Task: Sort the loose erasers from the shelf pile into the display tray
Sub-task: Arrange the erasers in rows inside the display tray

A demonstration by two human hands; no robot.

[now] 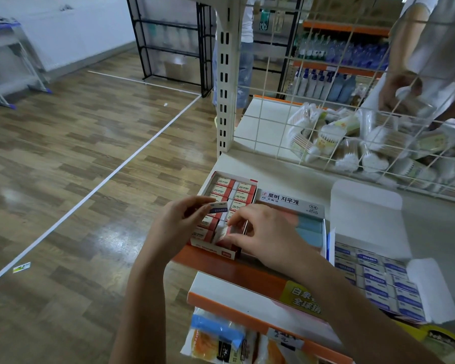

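1. we take the red display tray [222, 252] at the shelf's front left corner as our landmark; it is nearly full of red-sleeved erasers in two columns.

2. our left hand [180, 222] hovers over the tray's left edge, its fingers [202, 206] pinching a blue-banded eraser [217, 208] marked "eraser". the eraser sits above the tray's middle, its long axis running roughly across the tray and tilted up toward the right.

3. our right hand [263, 233] lies over the tray's near right part, fingers curled down, the tips touching or pinching a red-and-white eraser [222, 233] that stands tilted in the near rows. we cannot tell whether it is gripped or only steadied.

4. we judge the blue-banded eraser does not match this tray; the blue eraser box [378, 287] lies well to the right of the tray, beyond the pastel eraser box [307, 227], so the right hand is nearer to it.

5. the tilted eraser looks to need pressing flat into its slot first.
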